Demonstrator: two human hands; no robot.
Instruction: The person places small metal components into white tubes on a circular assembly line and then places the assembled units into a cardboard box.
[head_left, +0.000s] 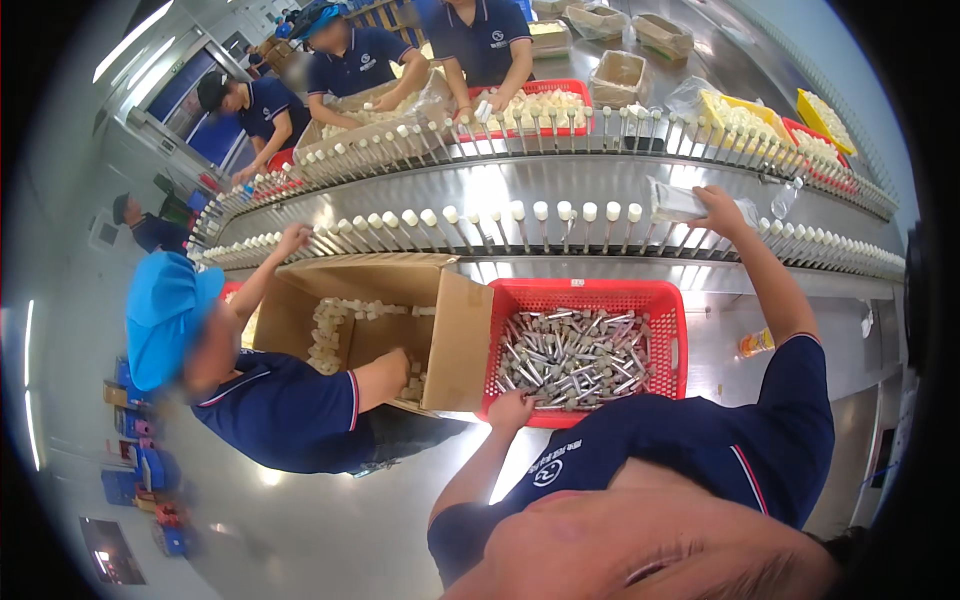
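Observation:
My left hand (511, 411) is at the near-left rim of a red plastic basket (682, 345), its curled fingertips among the nearest metal pieces; what they hold, if anything, is too small to name. The basket is piled with silver tapered pieces (570, 355) with greyish ends. Stretched out to the far right, my right hand (718, 212) is above the nearer row of upright pins, fingers bent together. A clear plastic bag (675, 202) with pale contents shows right beside those fingers. Whether they grip it or something smaller is hidden. White caps (541, 211) top the pins to the left.
At my left a co-worker in a blue cap (165, 315) reaches into a cardboard carton (465, 340) of white caps. A second pin row (560, 125) runs beyond the metal surface. Farther are co-workers and a red basket (585, 95). An orange-labelled bottle (757, 342) lies right.

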